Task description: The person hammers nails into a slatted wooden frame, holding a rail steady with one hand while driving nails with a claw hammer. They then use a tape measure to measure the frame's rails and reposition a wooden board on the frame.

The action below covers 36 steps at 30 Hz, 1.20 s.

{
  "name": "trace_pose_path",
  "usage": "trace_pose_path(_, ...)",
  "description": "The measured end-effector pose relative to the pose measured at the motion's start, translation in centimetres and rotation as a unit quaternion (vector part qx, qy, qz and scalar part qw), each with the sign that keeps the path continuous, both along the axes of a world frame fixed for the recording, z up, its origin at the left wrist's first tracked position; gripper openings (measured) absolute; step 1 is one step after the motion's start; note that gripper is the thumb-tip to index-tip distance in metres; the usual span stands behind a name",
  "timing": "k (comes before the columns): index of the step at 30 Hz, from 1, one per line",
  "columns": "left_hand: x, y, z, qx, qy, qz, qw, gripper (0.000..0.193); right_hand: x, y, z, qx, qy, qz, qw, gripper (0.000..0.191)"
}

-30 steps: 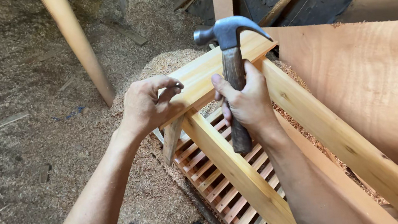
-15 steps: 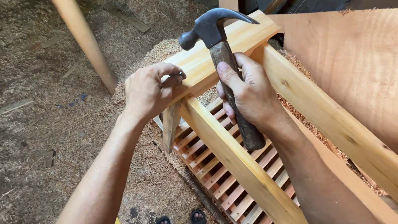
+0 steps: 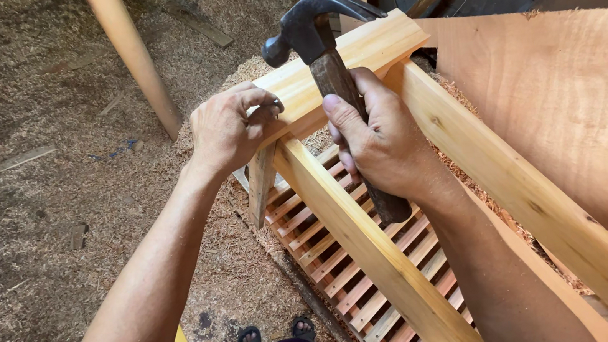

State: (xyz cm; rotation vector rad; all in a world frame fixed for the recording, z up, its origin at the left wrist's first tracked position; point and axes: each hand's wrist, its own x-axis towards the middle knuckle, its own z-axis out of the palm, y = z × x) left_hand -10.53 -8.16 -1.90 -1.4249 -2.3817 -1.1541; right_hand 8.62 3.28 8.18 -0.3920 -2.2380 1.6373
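The left hand [image 3: 225,126] is pinching something small against the end of the pale wooden beam [image 3: 341,62]; what it is stays hidden. The right hand [image 3: 381,138] is gripping the hammer [image 3: 319,45], head raised above the beam.

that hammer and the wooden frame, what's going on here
A person's right hand grips a dark-headed claw hammer with a brown wooden handle, its head raised above the pale wooden crosspiece of a slatted frame. The left hand pinches what looks like a small nail against that crosspiece's end. Sawdust covers the floor.
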Motion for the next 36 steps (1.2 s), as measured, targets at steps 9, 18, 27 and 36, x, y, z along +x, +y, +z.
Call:
trace_pose_path(9,0.0,0.3,0.1,-0.022,-0.019,0.005,1.0,0.009,0.7,-1.2,1.8,0.174,0.04,-0.067,0.982,0.037)
trace_pose_path(18,0.0,0.1,-0.2,-0.014,-0.007,0.002,1.0,0.01,0.4,-1.4,2.0,0.232,-0.026,-0.066,0.97,0.038)
trace_pose_path(27,-1.0,0.9,-1.5,-0.068,0.004,0.02,0.998,0.004,-0.2,-1.7,3.7,0.196,-0.067,-0.057,0.977,0.036)
trace_pose_path(36,-1.2,0.9,-2.4,-0.038,0.004,-0.002,0.999,0.005,1.5,-1.3,5.6,0.09,0.123,-0.014,0.988,0.037)
